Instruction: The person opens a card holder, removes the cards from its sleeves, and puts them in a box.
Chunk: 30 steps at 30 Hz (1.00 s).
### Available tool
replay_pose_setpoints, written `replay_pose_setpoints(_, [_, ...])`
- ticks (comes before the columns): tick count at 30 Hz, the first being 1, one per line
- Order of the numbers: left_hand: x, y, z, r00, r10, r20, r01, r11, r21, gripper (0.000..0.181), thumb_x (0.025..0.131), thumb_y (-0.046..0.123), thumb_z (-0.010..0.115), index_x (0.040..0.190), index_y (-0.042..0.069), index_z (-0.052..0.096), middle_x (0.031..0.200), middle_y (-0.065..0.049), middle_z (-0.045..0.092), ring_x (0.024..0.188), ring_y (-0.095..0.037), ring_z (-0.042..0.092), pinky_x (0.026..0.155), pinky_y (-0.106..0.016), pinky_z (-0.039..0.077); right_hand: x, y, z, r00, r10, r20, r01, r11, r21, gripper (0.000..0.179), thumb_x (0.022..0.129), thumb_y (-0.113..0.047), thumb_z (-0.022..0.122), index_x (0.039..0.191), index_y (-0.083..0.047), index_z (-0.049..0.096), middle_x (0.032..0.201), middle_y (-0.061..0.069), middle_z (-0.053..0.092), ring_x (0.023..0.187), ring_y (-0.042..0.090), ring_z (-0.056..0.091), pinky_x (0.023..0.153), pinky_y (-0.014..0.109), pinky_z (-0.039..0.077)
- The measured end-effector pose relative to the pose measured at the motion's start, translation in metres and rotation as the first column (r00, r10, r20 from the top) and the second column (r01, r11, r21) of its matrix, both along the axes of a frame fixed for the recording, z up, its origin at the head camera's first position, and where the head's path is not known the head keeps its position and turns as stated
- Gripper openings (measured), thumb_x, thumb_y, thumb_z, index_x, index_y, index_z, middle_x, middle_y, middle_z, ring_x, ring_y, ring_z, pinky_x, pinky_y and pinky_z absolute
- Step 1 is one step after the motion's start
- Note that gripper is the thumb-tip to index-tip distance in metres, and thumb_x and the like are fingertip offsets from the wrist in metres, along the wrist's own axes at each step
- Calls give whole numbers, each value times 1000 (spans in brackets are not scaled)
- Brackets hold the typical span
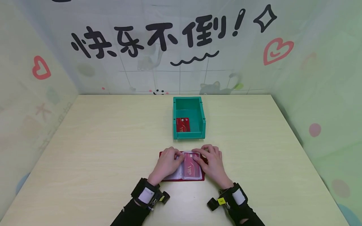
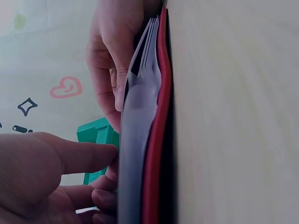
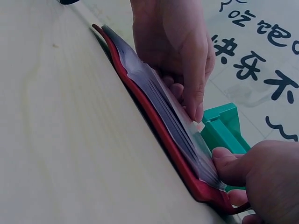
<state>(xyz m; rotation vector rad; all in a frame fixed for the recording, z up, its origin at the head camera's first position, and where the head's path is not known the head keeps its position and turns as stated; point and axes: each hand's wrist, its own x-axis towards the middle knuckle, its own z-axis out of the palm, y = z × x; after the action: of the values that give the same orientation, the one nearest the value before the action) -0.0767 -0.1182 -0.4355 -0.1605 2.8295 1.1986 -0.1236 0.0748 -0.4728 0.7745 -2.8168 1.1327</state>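
On the table lies a red card holder [image 1: 183,180] spread open, its clear plastic sleeves [image 3: 161,109] stacked inside the cover. A pink-red card marked VIP [image 1: 191,169] shows in the right-hand sleeve. My left hand [image 1: 169,162] bends over the upper middle of the holder, its thumb and fingers pinching at the sleeve's edge. Around the holder's right side my right hand [image 1: 212,161] grips, with the thumb on the sleeves and fingers under the red cover [image 3: 163,140]. The left fingertips partly hide what they pinch.
A green open bin [image 1: 189,135] stands just beyond the holder. Red VIP cards [image 1: 183,125] lie in its near left corner. The wooden table [image 1: 113,131] meets printed cloth walls at the back and both sides.
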Motion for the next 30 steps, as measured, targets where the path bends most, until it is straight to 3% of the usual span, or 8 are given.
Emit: replay_pose_setpoints(30, [0,3,-3,999,-27,-28,25,996,-90,21,97,16,63,91,0,75,85,-10,61,82,-20,51,69,-29,40,0,-1,-2,1000,3,-4,-3,1000,8,30,92,-23,73,121,-17,73,115,11,55,116,31,41,94,48,33])
